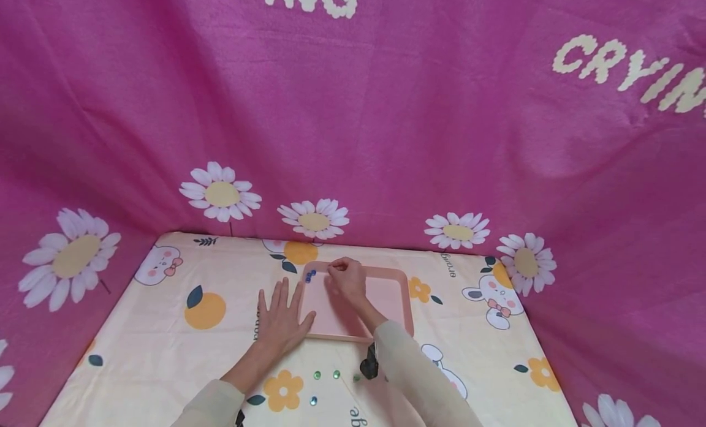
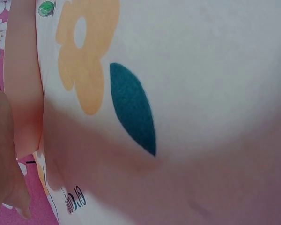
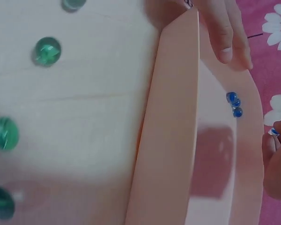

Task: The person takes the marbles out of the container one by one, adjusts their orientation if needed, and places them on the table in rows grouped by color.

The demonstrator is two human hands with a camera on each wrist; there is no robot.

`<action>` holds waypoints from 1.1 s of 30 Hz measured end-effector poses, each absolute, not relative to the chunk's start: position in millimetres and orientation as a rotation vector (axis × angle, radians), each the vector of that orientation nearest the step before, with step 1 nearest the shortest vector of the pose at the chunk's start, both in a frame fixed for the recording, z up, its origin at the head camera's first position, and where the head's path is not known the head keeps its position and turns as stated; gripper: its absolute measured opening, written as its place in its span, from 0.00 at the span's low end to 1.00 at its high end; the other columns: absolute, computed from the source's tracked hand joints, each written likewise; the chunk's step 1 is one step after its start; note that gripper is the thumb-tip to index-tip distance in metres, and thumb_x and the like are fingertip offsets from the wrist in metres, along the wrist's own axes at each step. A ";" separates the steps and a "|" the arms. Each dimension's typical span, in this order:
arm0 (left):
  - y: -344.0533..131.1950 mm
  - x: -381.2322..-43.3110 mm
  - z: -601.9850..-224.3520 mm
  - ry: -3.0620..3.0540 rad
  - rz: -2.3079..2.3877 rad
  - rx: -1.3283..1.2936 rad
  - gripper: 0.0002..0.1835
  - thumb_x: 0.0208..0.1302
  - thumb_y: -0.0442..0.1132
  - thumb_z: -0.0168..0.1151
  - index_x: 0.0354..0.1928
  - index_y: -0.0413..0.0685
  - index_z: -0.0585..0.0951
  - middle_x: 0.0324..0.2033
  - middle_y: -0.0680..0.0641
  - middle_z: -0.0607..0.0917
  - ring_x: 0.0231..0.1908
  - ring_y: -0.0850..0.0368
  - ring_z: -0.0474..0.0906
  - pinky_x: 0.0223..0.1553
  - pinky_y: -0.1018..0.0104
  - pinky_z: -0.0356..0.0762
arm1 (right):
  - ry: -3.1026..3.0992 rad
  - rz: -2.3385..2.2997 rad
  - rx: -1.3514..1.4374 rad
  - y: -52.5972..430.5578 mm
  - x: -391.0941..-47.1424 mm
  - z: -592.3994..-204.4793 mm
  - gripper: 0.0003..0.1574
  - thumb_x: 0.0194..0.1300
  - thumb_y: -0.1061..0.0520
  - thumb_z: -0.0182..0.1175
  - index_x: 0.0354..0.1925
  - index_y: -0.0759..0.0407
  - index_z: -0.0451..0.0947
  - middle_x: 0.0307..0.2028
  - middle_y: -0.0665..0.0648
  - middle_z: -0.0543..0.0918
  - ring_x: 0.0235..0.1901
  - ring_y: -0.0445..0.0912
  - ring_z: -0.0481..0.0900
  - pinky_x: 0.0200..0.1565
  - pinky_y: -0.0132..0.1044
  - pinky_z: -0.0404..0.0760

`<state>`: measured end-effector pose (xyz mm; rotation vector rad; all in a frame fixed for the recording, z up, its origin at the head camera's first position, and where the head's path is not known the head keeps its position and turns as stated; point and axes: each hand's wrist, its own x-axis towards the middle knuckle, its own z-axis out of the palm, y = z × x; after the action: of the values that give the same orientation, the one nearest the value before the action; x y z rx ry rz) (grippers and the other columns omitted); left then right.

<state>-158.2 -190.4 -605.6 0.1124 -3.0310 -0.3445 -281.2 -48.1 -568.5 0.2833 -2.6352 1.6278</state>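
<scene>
A shallow pink tray [image 1: 386, 295] lies on the cloth-covered table. Over its far edge, my right hand [image 1: 349, 281] pinches a small blue marble [image 3: 273, 131] between thumb and fingertips. Several blue marbles [image 3: 234, 102] sit together in the tray's far left corner. My left hand [image 1: 281, 324] rests flat with fingers spread at the tray's left side, its thumb over the near left corner. In the left wrist view, only part of the left hand [image 2: 4, 154] shows, beside the tray's outer wall [image 2: 25, 89].
Green glass marbles [image 3: 48, 51] lie on the cloth in front of the tray, with a bluish one [image 1: 314, 400] nearer me. The cloth [image 1: 165, 347] is printed with oranges, flowers and rabbits. A magenta curtain [image 1: 386, 139] with daisies stands behind and at both sides.
</scene>
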 end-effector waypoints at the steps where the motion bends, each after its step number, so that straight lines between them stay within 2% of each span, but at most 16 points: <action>1: -190.5 -158.1 -606.0 -3.035 -0.339 0.112 0.46 0.68 0.67 0.50 0.79 0.49 0.55 0.76 0.35 0.51 0.75 0.37 0.45 0.69 0.32 0.29 | -2.628 1.643 0.297 -46.4 -280.2 -566.5 0.04 0.61 0.63 0.69 0.34 0.64 0.87 0.27 0.56 0.86 0.26 0.40 0.81 0.29 0.31 0.79; 9: -191.3 -157.6 -605.0 -3.031 -0.338 0.103 0.45 0.68 0.67 0.50 0.79 0.48 0.55 0.76 0.35 0.52 0.75 0.37 0.45 0.69 0.32 0.29 | -2.575 1.722 0.398 -29.6 -265.6 -558.7 0.05 0.60 0.64 0.70 0.36 0.64 0.87 0.29 0.57 0.87 0.31 0.44 0.84 0.34 0.31 0.82; 13: -191.3 -157.2 -605.7 -3.031 -0.331 0.103 0.45 0.68 0.66 0.50 0.79 0.48 0.55 0.76 0.35 0.52 0.75 0.37 0.45 0.69 0.31 0.29 | -2.596 1.755 0.389 -21.4 -252.6 -556.6 0.06 0.59 0.64 0.71 0.37 0.64 0.87 0.30 0.56 0.88 0.31 0.43 0.85 0.34 0.30 0.83; 28: -191.1 -156.8 -604.9 -3.017 -0.305 0.095 0.45 0.69 0.66 0.49 0.78 0.47 0.55 0.76 0.35 0.52 0.75 0.37 0.46 0.69 0.32 0.31 | -2.713 1.757 0.616 15.9 -193.7 -553.0 0.06 0.65 0.61 0.67 0.41 0.55 0.87 0.34 0.47 0.86 0.35 0.42 0.82 0.40 0.30 0.83; 33: -191.0 -156.4 -604.7 -3.036 -0.317 0.095 0.45 0.69 0.66 0.49 0.79 0.47 0.55 0.76 0.35 0.52 0.75 0.37 0.45 0.69 0.31 0.30 | -2.736 1.778 0.685 25.8 -175.4 -559.1 0.06 0.65 0.61 0.67 0.41 0.57 0.87 0.34 0.47 0.87 0.35 0.42 0.82 0.39 0.30 0.83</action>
<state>-156.4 -191.0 -604.7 0.0949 -3.0361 -0.3174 -175.4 25.8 -559.1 0.6854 -2.7362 1.7780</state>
